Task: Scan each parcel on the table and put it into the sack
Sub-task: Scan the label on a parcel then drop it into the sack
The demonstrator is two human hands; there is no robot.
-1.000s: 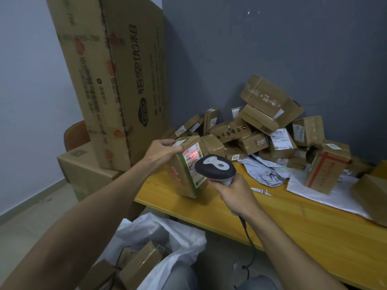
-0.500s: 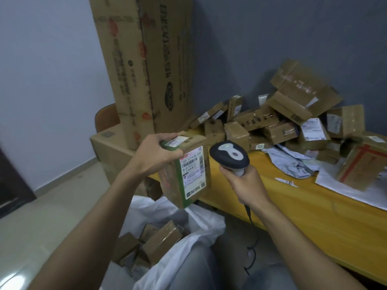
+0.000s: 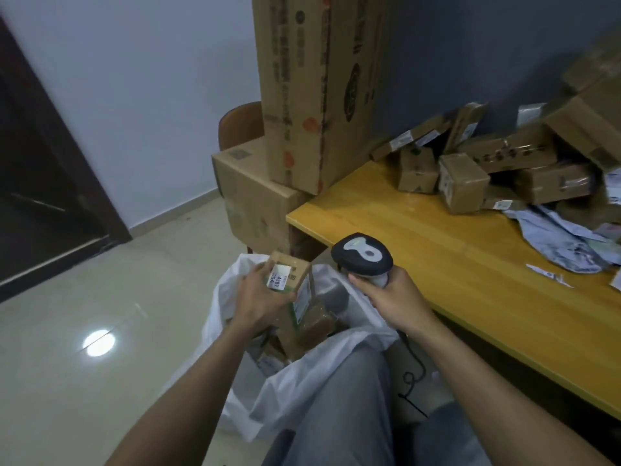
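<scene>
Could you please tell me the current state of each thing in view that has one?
Left hand, gripping the parcel from above.
Parcel, held over the sack, not yet released.
Sack, open, other parcels inside.
Right hand, gripping the scanner by its handle.
Scanner, held upright off the table.
Piled parcels, lying on the table, untouched.

Both forearms reach forward and down; left grip (image 3: 258, 297) clasps a parcel (image 3: 291, 268), right grip (image 3: 395, 295) wraps a scanner (image 3: 361, 255) handle.
</scene>
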